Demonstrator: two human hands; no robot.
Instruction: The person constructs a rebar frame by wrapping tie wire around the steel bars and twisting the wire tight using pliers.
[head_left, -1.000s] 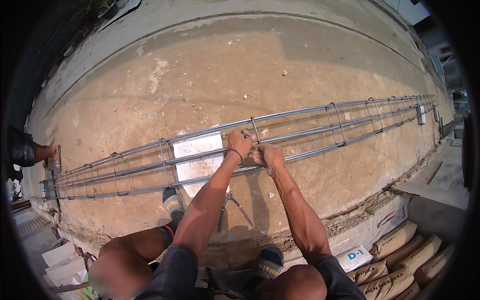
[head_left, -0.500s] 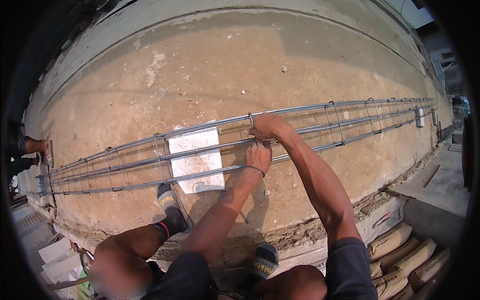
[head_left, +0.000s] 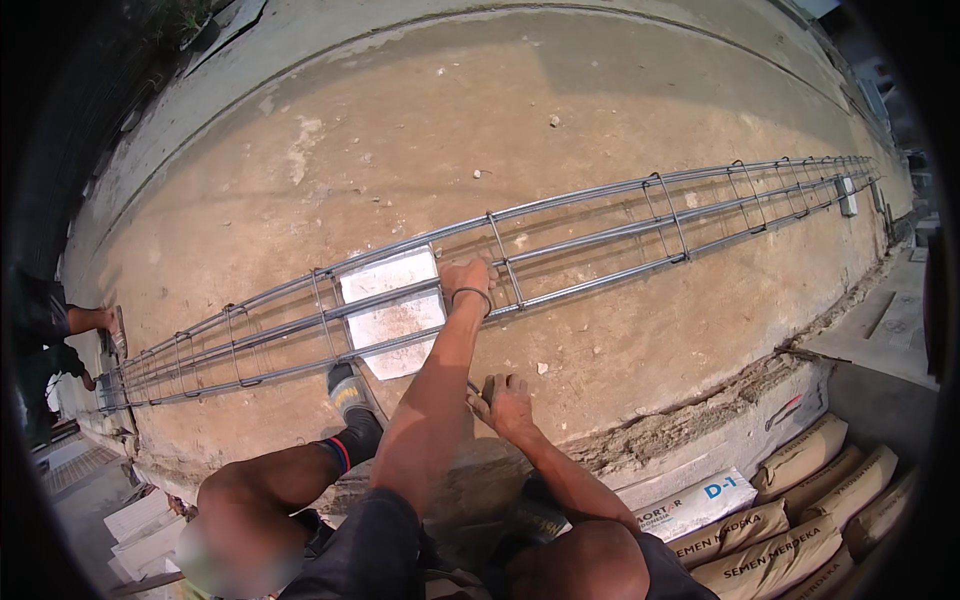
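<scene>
A long rebar cage (head_left: 590,246) of ribbed steel bars and thin wire stirrups runs across the concrete slab. My left hand (head_left: 468,277) is closed around its middle bar, beside a slightly tilted stirrup (head_left: 507,262). Under the cage, just left of that hand, lies a white rectangular board (head_left: 398,357) with brown stains. Nearer to me, my right hand (head_left: 508,405) is low over the slab, fingers curled around a thin dark metal rod (head_left: 472,387); most of the rod is hidden by the hand.
My sandalled foot (head_left: 350,390) stands next to the board. Another person's foot (head_left: 114,330) and hand (head_left: 88,382) show near the cage's left end. Brown paper sacks (head_left: 775,555) and a white sack (head_left: 690,503) lie below the slab's broken edge (head_left: 690,410). A small block (head_left: 848,196) sits under the cage's far right.
My right hand has left the cage and come down toward me to the thin rod on the slab. My left hand has shifted left along the middle bar.
</scene>
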